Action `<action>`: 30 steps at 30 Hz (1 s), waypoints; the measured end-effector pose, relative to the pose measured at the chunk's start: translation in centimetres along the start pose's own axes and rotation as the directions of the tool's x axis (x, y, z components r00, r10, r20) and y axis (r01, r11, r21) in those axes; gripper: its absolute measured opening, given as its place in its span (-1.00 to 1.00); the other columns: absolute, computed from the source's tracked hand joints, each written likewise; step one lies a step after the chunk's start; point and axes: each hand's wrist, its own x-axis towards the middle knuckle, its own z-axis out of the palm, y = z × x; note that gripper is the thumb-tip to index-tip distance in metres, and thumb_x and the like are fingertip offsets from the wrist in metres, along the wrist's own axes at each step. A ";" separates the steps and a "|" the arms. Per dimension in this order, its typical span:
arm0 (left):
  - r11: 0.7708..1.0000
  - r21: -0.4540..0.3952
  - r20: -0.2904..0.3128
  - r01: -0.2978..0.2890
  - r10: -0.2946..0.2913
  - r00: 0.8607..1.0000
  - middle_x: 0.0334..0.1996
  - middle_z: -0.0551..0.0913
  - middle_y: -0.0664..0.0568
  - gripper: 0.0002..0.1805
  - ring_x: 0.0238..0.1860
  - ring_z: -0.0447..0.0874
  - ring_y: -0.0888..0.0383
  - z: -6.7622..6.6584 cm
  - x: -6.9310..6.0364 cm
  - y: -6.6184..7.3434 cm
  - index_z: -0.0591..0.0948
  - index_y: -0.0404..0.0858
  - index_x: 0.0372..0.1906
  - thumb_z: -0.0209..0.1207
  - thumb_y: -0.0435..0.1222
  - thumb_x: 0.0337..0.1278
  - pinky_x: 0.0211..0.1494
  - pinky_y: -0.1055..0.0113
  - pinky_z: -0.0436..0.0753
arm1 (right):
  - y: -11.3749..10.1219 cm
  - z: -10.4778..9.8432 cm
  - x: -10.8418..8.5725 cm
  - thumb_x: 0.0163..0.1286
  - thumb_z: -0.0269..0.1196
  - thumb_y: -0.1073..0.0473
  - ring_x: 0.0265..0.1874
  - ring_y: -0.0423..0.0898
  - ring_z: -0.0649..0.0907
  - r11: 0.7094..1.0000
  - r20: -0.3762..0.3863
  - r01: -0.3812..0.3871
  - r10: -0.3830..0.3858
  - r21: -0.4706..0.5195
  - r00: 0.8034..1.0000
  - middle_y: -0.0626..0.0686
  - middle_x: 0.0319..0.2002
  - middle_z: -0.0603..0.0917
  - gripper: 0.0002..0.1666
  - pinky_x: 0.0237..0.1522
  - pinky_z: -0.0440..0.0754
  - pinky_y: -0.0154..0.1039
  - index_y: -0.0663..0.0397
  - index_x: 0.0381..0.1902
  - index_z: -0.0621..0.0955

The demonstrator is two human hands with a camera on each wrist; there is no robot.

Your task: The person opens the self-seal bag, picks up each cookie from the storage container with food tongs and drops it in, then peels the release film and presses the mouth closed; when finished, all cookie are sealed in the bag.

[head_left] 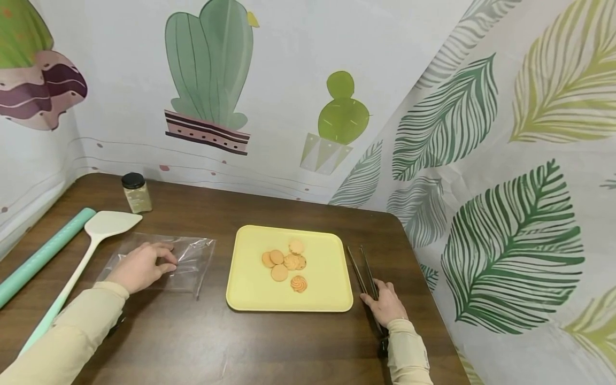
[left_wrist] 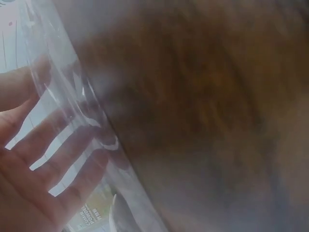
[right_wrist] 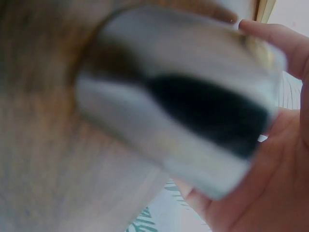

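Observation:
A clear plastic bag (head_left: pixel 187 262) lies flat on the brown table at the left. My left hand (head_left: pixel 144 266) is over it, fingers slightly bent and touching the film. In the left wrist view, the fingers (left_wrist: pixel 72 145) are spread and extended, with the bag's edge (left_wrist: pixel 91 101) across their tips. Long metal tongs (head_left: pixel 357 272) lie right of the tray, arms apart and pointing away from me. My right hand (head_left: pixel 386 306) grips the tongs, thumb on one side and fingers on the other. In the right wrist view, their blurred metal end (right_wrist: pixel 120 106) fills the middle.
A yellow tray (head_left: pixel 250 251) with several round cookies (head_left: pixel 279 272) sits mid-table. To the left lie a white spatula (head_left: pixel 103 223) with a mint handle and a mint-green cylinder (head_left: pixel 45 256). A black-lidded cumin powder jar (head_left: pixel 137 195) stands at the back left.

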 end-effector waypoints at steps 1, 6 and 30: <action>1.000 -0.007 -0.003 0.002 -0.002 1.000 0.07 0.59 -0.35 -0.95 0.10 0.47 -0.42 0.0 0.0 0.1 0.75 -0.16 -0.35 0.38 -0.33 0.03 0.10 -0.30 0.42 | 0.0 0.0 0.0 0.38 0.25 0.02 0.03 0.40 0.53 1.000 -0.001 0.001 -0.001 -0.001 1.000 0.46 0.12 0.39 -0.22 0.02 0.52 0.25 0.44 0.33 0.31; 1.000 -0.012 -0.046 0.010 -0.010 0.999 0.00 0.66 -0.26 -0.92 0.02 0.55 -0.35 -0.1 -0.3 0.6 0.73 -0.13 -0.40 0.42 -0.34 -0.03 -0.07 -0.22 0.52 | 0.0 0.0 0.1 0.37 0.26 0.02 0.04 0.40 0.53 1.000 0.000 0.005 -0.005 0.000 1.000 0.46 0.11 0.39 -0.22 0.02 0.51 0.25 0.44 0.33 0.31; 0.998 -0.063 -0.138 -0.022 0.014 0.990 -0.18 0.72 -0.23 -0.79 -0.23 0.70 -0.19 -0.2 -0.9 1.3 0.72 -0.29 -0.16 0.35 -0.42 0.03 -0.20 -0.11 0.61 | 0.3 0.1 0.0 0.37 0.22 0.19 -0.22 0.15 0.56 0.991 -0.208 0.040 -0.014 0.125 0.978 0.36 -0.05 0.40 -0.45 -0.04 0.54 0.13 0.36 0.24 0.41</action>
